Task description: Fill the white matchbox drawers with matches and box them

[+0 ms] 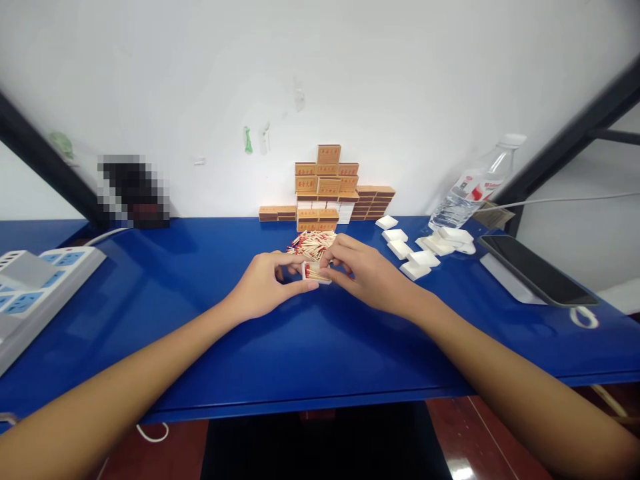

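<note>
The small white cardboard tray (314,272), packed with red-tipped matches, sits at the middle of the glossy blue worktop (300,347), between both hands. It looks shallow and full, so in my judgement too hard a squeeze at either end could buckle its walls and spill sticks. A nudge toward 12 o'clock would push it into the loose heap of matches (313,245) just behind it. The empty white card trays (423,257) at 2 o'clock lie well apart. The left hand (265,283) has its grip closed, thumb and forefinger pinching the tray's left end. The right hand (367,270) has its grip closed on the right end, fingertips resting over the sticks.
</note>
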Demonstrator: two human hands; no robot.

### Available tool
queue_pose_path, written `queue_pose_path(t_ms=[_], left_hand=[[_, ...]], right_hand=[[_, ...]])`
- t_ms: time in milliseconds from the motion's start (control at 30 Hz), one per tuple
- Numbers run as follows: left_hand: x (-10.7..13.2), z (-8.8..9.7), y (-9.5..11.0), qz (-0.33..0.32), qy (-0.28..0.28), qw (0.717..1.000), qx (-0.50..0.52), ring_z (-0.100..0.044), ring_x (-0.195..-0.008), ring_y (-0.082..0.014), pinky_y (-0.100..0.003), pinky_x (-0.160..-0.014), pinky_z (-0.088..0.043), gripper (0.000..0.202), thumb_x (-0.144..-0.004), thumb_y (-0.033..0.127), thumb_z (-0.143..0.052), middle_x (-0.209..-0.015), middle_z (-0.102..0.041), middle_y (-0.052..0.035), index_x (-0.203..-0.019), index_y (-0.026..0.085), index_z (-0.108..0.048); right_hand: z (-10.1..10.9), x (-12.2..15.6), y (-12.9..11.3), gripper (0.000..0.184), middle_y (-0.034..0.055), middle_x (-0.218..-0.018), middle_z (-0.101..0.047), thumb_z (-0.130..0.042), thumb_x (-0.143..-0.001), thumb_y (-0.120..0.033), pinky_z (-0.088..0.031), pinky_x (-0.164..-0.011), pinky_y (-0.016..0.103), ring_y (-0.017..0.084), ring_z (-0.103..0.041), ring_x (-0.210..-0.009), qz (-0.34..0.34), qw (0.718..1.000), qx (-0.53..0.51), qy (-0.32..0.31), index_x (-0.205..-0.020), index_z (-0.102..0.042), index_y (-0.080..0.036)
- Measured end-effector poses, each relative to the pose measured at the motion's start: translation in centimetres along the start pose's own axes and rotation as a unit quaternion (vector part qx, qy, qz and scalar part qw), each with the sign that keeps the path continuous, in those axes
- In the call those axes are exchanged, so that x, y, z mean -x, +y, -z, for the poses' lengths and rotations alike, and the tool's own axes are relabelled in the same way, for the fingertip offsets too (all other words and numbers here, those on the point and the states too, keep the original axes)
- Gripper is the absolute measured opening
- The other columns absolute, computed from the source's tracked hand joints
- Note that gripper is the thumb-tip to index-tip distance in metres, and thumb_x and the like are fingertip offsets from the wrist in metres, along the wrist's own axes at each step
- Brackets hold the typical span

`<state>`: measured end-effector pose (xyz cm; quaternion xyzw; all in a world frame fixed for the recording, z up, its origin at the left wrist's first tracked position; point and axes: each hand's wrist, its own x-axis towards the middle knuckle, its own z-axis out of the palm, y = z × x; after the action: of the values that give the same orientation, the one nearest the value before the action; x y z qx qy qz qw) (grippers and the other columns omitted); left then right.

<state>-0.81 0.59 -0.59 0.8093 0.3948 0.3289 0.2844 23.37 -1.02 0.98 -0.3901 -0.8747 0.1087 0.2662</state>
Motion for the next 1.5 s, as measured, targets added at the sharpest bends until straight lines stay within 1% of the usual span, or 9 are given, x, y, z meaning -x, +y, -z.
queue_pose_path(t_ms=[100,300,467,933,1200,1300,1367,1433,1500], left_hand=[[-0.2,0.1,-0.1,0.027,0.003,1.0,0.014,-0.049,-0.062,-0.0126,-0.027,-0.06,-0.041,0.041,-0.083,0.047,-0.083,-0.081,-0.071,-0.0004,-0.118,0.026,-0.082],[0.1,-0.1,-0.1,0.004,-0.012,1.0,-0.01,-0.045,-0.062,-0.0129,-0.027,-0.059,-0.039,0.041,-0.082,0.049,-0.084,-0.074,-0.065,0.0011,-0.117,0.029,-0.083],[0.0,-0.1,-0.1,0.013,-0.003,1.0,-0.007,-0.045,-0.063,-0.013,-0.027,-0.061,-0.04,0.043,-0.081,0.049,-0.084,-0.075,-0.065,0.0011,-0.119,0.029,-0.082],[0.1,-0.1,0.0,0.01,-0.019,1.0,0.016,-0.045,-0.063,-0.0122,-0.026,-0.059,-0.04,0.038,-0.08,0.046,-0.085,-0.079,-0.066,0.0,-0.114,0.028,-0.083],[0.0,-0.1,0.3,0.019,-0.014,0.999,0.024,-0.045,-0.06,-0.0117,-0.025,-0.057,-0.04,0.041,-0.08,0.044,-0.085,-0.078,-0.067,-0.0002,-0.117,0.027,-0.083],[-0.1,0.1,0.4,0.036,-0.014,0.997,0.069,-0.051,-0.061,-0.0121,-0.026,-0.058,-0.042,0.04,-0.081,0.044,-0.084,-0.078,-0.071,-0.0007,-0.117,0.025,-0.083],[-0.3,0.3,0.2,0.057,-0.003,0.99,0.127,-0.059,-0.066,-0.014,-0.027,-0.063,-0.047,0.042,-0.082,0.045,-0.083,-0.085,-0.077,-0.0036,-0.118,0.022,-0.082],[-0.6,0.5,-0.2,0.076,0.03,0.98,0.179,-0.067,-0.075,-0.017,-0.031,-0.071,-0.053,0.045,-0.082,0.044,-0.084,-0.096,-0.081,-0.0074,-0.119,0.019,-0.081],[-0.9,0.8,-0.6,0.085,0.075,0.973,0.199,-0.071,-0.083,-0.0194,-0.034,-0.08,-0.055,0.048,-0.079,0.043,-0.088,-0.103,-0.082,-0.0096,-0.118,0.018,-0.08]], right_hand=[[0.2,0.0,-0.1,0.002,0.0037,-0.099,-0.055,-0.062,-0.101,-0.022,-0.042,-0.073,0.03,0.017,-0.055,-0.082,-0.006,1.0,0.011,0.002,-0.101,-0.064,-0.021],[0.3,0.0,0.1,0.003,0.0036,-0.098,-0.056,-0.064,-0.099,-0.018,-0.042,-0.072,0.029,0.016,-0.055,-0.081,-0.008,1.0,0.011,-0.007,-0.097,-0.066,-0.02],[0.3,0.0,0.0,0.003,0.0039,-0.097,-0.057,-0.064,-0.099,-0.018,-0.043,-0.072,0.029,0.016,-0.055,-0.081,-0.001,1.0,0.014,0.002,-0.098,-0.066,-0.02],[-0.2,0.1,0.0,0.013,0.0065,-0.098,-0.059,-0.055,-0.103,-0.019,-0.043,-0.071,0.03,0.018,-0.056,-0.081,0.057,0.996,0.063,-0.011,-0.102,-0.068,-0.019],[-0.6,0.1,-0.2,0.013,0.0068,-0.095,-0.06,-0.055,-0.103,-0.021,-0.043,-0.071,0.031,0.018,-0.057,-0.081,0.052,0.996,0.074,0.008,-0.1,-0.067,-0.018],[-0.2,0.0,-0.4,0.012,0.0063,-0.094,-0.06,-0.057,-0.103,-0.023,-0.043,-0.071,0.031,0.018,-0.058,-0.081,0.045,0.996,0.053,0.052,-0.1,-0.067,-0.018],[0.1,-0.1,-0.4,0.013,0.005,-0.09,-0.06,-0.056,-0.103,-0.024,-0.042,-0.069,0.031,0.017,-0.057,-0.077,0.029,0.994,0.048,0.099,-0.099,-0.067,-0.018],[0.4,-0.1,0.0,0.012,0.0037,-0.087,-0.059,-0.057,-0.103,-0.024,-0.041,-0.068,0.03,0.016,-0.055,-0.073,0.004,0.99,0.055,0.131,-0.097,-0.067,-0.019],[0.5,-0.1,0.6,0.011,0.0035,-0.088,-0.059,-0.058,-0.102,-0.023,-0.041,-0.069,0.03,0.016,-0.054,-0.072,-0.013,0.992,0.066,0.111,-0.096,-0.067,-0.019]])
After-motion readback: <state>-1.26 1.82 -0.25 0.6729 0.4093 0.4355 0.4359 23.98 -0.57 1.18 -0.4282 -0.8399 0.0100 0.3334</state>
